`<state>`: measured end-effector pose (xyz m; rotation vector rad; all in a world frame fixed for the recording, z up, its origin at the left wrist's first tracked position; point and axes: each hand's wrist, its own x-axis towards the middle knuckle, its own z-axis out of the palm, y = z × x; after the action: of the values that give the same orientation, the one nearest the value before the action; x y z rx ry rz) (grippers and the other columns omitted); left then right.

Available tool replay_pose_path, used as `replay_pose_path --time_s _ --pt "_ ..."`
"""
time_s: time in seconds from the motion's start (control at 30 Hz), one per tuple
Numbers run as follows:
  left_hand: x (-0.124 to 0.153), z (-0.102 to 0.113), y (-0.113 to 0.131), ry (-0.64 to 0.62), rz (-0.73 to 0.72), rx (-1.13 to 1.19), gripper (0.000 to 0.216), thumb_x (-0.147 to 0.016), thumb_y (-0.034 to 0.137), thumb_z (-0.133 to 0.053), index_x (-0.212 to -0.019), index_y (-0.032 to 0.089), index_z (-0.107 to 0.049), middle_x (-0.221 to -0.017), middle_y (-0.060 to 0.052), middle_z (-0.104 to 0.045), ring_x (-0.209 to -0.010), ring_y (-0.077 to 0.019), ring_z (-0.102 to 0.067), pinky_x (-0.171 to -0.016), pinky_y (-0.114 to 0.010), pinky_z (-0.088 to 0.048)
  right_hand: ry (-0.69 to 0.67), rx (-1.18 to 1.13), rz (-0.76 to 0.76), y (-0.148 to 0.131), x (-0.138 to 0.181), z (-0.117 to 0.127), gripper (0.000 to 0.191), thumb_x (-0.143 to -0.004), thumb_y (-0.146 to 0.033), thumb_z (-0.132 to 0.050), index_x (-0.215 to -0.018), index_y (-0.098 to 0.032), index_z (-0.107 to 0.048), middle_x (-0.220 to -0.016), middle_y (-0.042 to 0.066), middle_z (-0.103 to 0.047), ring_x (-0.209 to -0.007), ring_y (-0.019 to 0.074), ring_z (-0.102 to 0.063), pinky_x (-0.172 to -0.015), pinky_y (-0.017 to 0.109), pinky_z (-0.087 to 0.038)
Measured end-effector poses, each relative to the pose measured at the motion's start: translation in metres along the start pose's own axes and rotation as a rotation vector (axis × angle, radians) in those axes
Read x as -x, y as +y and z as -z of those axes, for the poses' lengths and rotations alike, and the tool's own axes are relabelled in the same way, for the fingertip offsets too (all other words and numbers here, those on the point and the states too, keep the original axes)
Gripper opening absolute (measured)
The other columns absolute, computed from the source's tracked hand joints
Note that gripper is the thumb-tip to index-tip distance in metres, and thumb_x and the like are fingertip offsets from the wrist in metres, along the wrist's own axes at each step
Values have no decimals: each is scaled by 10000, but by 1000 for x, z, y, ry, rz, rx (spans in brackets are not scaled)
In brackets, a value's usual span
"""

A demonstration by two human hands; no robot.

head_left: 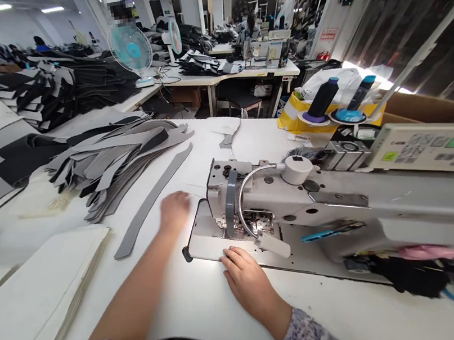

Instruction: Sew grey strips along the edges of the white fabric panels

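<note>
My left hand point(174, 211) reaches out over the white table point(188, 306), just right of a long curved grey strip point(152, 201) and left of the sewing machine point(343, 204). It is blurred by motion and its fingers do not show clearly. My right hand point(245, 278) rests palm down on the table at the front edge of the machine's bed plate point(204, 247), below the needle area, with the fingers lying flat and nothing in them.
A heap of grey and black cut pieces point(114, 158) lies at the far left of the table. White sheets point(37, 300) are stacked near left. Two thread cones point(323, 100) and a control panel point(437, 147) stand behind the machine. A fan point(131, 48) stands on a farther table.
</note>
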<state>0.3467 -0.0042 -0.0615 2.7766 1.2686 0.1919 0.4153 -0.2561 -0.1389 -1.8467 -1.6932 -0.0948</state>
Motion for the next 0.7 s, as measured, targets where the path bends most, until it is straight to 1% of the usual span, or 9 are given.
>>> replay_pose_path --time_s 0.07,0.1,0.17,0.23,0.3,0.4,0.57,0.63,0.7 --pt "2 18 -48 -2 229 -144 409 -896 256 -405 -1246 125 -574 -1099 -169 -654 -1038 -294 -586 -964 -461 -399 -4 15 4 -1 -2 1 283 -902 -125 -559 -1171 -150 -647 -1218 123 -645 -1167 252 -571 -1014 411 -499" --pt "4 25 -68 -90 305 -180 463 -885 289 -427 -1306 128 -531 -1138 -184 -631 -1028 -311 -588 -915 -453 -431 -4 21 4 -1 -3 1 287 -905 -124 -555 -1175 -159 -646 -1217 120 -646 -1165 251 -571 -1010 417 -500" --pt "11 34 -95 -269 326 -229 547 -866 280 -431 -1398 156 -449 -1164 -188 -599 -970 -307 -612 -829 -407 -469 -8 30 9 -1 -3 1 289 -913 -124 -545 -1180 -172 -645 -1218 116 -645 -1165 256 -569 -1004 433 -500" --pt "24 35 -101 -376 285 -256 583 -854 248 -414 -1433 180 -414 -1164 -183 -575 -931 -296 -627 -788 -382 -480 -13 39 23 -2 -1 0 286 -919 -121 -537 -1180 -162 -646 -1210 116 -647 -1159 263 -569 -1003 438 -497" --pt "46 29 -89 -414 238 -259 584 -854 229 -394 -1436 190 -418 -1176 -176 -551 -916 -283 -635 -785 -376 -485 -20 56 38 -3 2 -1 301 -917 -97 -530 -1193 -151 -639 -1197 115 -652 -1146 259 -575 -1003 424 -497" --pt "99 20 -56 -437 106 -240 603 -848 188 -367 -1450 188 -401 -1203 -167 -528 -894 -255 -644 -789 -368 -489 -50 84 59 -7 6 -1 387 -902 -56 -536 -1266 -172 -597 -1257 115 -622 -1170 247 -563 -1018 418 -483" --pt "205 27 -2 -626 -136 6 625 -809 185 -429 -1432 239 -428 -1180 -125 -583 -921 -230 -649 -828 -349 -487 -180 107 210 -17 -16 2 466 -923 -131 -572 -1373 -231 -508 -1502 119 -389 -1389 300 -336 -1094 487 -385" --pt "222 34 9 -699 -266 182 510 -835 296 -492 -1344 289 -530 -1141 -76 -631 -957 -222 -642 -833 -317 -485 -250 89 292 -20 -27 3 381 -935 -149 -559 -1309 -219 -565 -1479 105 -426 -1398 307 -316 -1108 492 -363" --pt "217 34 13 -679 -357 301 323 -897 403 -454 -1096 283 -677 -990 -34 -678 -889 -195 -641 -783 -289 -484 -286 68 327 -23 -27 5 302 -944 -159 -546 -1238 -187 -610 -1397 102 -518 -1358 292 -381 -1105 467 -378"
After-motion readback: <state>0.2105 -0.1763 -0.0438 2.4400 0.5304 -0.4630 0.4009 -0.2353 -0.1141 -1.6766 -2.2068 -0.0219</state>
